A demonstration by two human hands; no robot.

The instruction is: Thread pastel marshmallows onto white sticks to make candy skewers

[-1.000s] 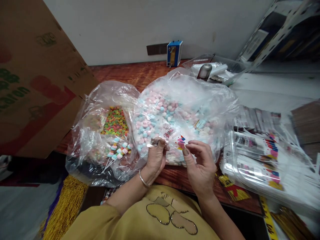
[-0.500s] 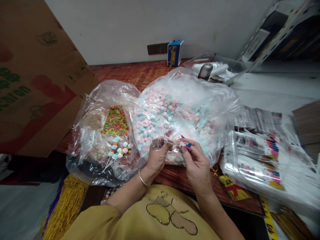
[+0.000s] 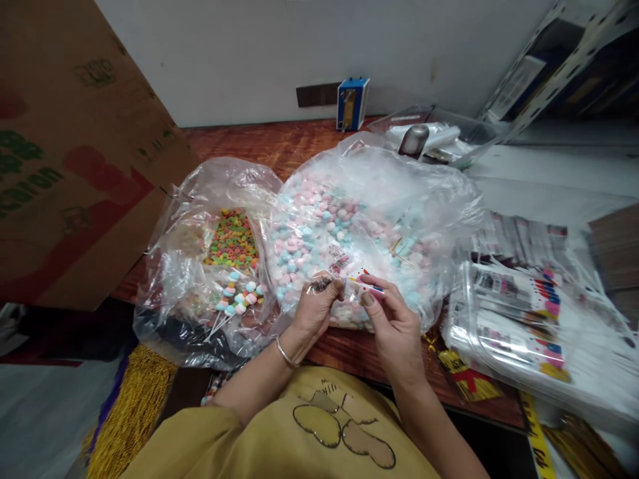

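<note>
Between my two hands is a small clear printed bag (image 3: 358,284) with colourful spots, held over the front of a big plastic bag of pink, blue and white marshmallows (image 3: 292,246). My left hand (image 3: 317,306), with a bangle at the wrist, is closed on the bag's left end, where dark print shows. My right hand (image 3: 394,313) pinches its other end between thumb and fingers. Whether anything is inside the small bag I cannot make out. Left of the marshmallows, another plastic bag (image 3: 200,186) holds colourful ring-shaped pieces (image 3: 232,238) and marshmallow sticks (image 3: 239,299).
At the right lies a stack of printed clear bags (image 3: 519,319), with gold twist ties (image 3: 466,376) by the table edge. A large cardboard box (image 3: 74,153) stands at the left. Behind are a blue box (image 3: 352,104) and a clear tray (image 3: 479,136).
Both hands stay almost in place. The small bag's left end has turned slightly in my left hand, and its printed right end now lies flatter at my right fingers. The view has shifted slightly.
</note>
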